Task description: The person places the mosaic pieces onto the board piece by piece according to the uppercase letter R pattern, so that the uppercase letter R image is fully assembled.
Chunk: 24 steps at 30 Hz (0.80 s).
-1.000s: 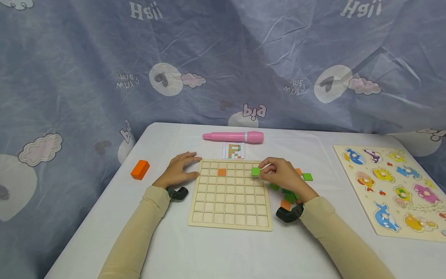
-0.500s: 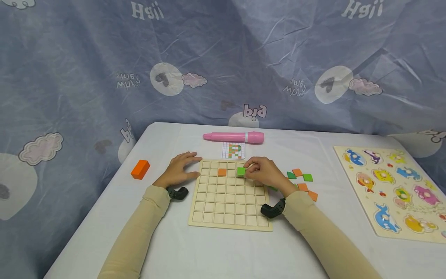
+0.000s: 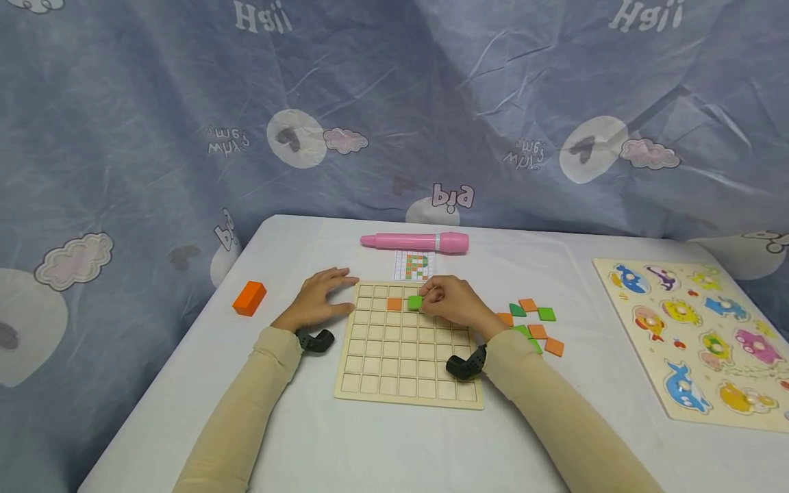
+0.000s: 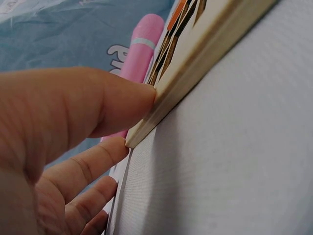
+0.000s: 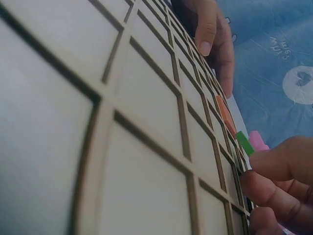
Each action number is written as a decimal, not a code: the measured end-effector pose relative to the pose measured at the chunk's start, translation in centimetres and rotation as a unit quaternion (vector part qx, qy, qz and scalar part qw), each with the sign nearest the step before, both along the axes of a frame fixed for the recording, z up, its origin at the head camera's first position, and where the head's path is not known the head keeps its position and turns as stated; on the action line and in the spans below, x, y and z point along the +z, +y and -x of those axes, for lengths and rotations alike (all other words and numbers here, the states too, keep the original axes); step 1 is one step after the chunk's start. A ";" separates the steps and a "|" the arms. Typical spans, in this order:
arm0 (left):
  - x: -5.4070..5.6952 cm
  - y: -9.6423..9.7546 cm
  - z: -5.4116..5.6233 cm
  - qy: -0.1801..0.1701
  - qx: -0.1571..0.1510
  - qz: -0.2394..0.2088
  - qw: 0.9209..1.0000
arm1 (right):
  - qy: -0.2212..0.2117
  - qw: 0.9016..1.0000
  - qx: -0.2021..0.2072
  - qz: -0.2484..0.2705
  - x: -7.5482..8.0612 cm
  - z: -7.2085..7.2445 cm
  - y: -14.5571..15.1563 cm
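Observation:
A wooden grid board [image 3: 407,349] lies on the white table, with one orange square tile [image 3: 394,304] in its second row from the far side. My right hand [image 3: 455,301] pinches a green square tile [image 3: 415,302] just right of the orange one; in the right wrist view the green tile [image 5: 245,142] is tilted, and whether it touches the board is unclear. My left hand [image 3: 316,300] rests at the board's far left corner, thumb and forefinger touching the edge. In the left wrist view its fingers [image 4: 93,166] are spread and fairly straight.
Several loose orange and green tiles [image 3: 537,332] lie right of the board. Behind it are a small pattern card [image 3: 414,266] and a pink pen-shaped object [image 3: 409,242]. An orange block [image 3: 249,298] stands at left, an animal puzzle board [image 3: 696,342] at far right.
My right hand has carried the green tile leftward across the board, from near its right edge to beside the orange tile. The left hand has stayed at the corner.

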State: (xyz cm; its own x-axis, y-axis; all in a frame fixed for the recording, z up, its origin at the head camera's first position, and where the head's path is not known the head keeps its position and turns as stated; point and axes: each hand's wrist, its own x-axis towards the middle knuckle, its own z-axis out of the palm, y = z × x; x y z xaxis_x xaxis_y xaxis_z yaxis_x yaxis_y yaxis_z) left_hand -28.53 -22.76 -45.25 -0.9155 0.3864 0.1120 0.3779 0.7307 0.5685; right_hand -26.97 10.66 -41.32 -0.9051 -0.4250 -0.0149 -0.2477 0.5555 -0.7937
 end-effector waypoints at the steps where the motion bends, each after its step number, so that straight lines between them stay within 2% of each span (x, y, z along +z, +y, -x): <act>1: 0.0 0.0 0.0 0.000 0.000 -0.001 1.000 | 0.002 1.000 0.002 -0.004 0.0 0.0 -0.1; 14: 0.2 0.1 -0.1 -0.003 0.003 0.004 1.000 | 0.014 0.998 0.006 -0.055 0.1 0.4 -1.0; 24: 0.0 0.1 0.0 -0.001 0.002 0.001 1.000 | 0.008 0.997 -0.004 -0.071 0.3 0.4 -1.3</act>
